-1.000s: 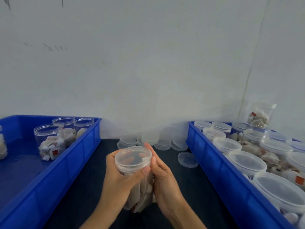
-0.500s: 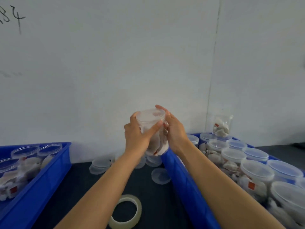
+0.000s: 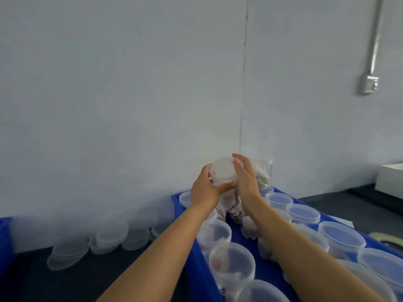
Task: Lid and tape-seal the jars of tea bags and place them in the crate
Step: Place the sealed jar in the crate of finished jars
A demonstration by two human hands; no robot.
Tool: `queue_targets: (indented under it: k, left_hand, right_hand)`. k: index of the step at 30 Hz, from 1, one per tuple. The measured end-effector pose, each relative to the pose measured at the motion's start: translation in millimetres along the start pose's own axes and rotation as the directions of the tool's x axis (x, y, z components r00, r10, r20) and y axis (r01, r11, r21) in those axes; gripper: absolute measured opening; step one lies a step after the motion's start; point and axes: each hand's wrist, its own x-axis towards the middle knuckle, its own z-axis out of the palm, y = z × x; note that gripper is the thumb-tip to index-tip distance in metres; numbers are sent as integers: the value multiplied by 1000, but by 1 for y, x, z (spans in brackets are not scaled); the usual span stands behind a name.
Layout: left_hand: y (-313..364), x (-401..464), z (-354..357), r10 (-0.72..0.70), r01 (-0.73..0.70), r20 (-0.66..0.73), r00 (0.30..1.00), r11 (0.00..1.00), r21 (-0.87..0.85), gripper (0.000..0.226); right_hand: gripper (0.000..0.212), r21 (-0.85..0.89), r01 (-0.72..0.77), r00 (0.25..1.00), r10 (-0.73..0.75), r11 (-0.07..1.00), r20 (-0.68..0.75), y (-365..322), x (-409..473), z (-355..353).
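Observation:
A clear plastic jar of tea bags (image 3: 226,201) with a translucent lid (image 3: 222,171) is held between both my hands above the far end of the blue crate (image 3: 197,253). My left hand (image 3: 205,189) grips its left side just under the lid, thumb curled across the front. My right hand (image 3: 245,182) cups its right side, fingers reaching up past the lid's rim. The crate holds several lidded jars (image 3: 304,213) of tea bags. One more jar (image 3: 263,176) stands higher at the crate's back, partly hidden by my right hand.
Stacks of loose translucent lids (image 3: 112,237) lie on the dark table along the wall, left of the crate. A second blue crate's corner (image 3: 5,240) shows at far left. A tape roll (image 3: 388,239) lies beyond the crate's right side. A white box (image 3: 390,182) sits at far right.
Both hands have carried the lidded jar from the table between the crates up and right, out over the right crate. The view has swung right with them.

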Motion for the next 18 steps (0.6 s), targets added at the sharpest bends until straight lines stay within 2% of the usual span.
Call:
queue_targets:
  k: [3, 8, 11, 14, 16, 18]
  left_hand:
    - [-15, 7, 19, -25, 22, 29, 999, 995, 95, 73]
    - [-49, 15, 26, -129, 84, 176, 976, 966, 244, 77]
    - [-64, 18, 32, -166, 84, 186, 968, 920, 383, 79]
    - [-72, 18, 40, -191, 74, 163, 968, 838, 540, 93]
    - [-76, 22, 43, -146, 38, 103, 984, 734, 678, 90]
    - [-78, 25, 43, -143, 7, 104, 984, 616, 788, 87]
  right_hand:
    - [23, -36, -40, 999, 39, 999, -32, 19, 7, -12]
    - [29, -209, -141, 989, 145, 968, 4, 57, 11, -27]
    - [30, -249, -227, 972, 233, 942, -5, 75, 14, -30]
    - [30, -243, -325, 945, 323, 914, -49, 88, 17, -32]
    - [26, -213, -406, 914, 398, 889, -80, 95, 19, -35]
    - [20, -215, -485, 875, 474, 848, -101, 100, 18, -37]
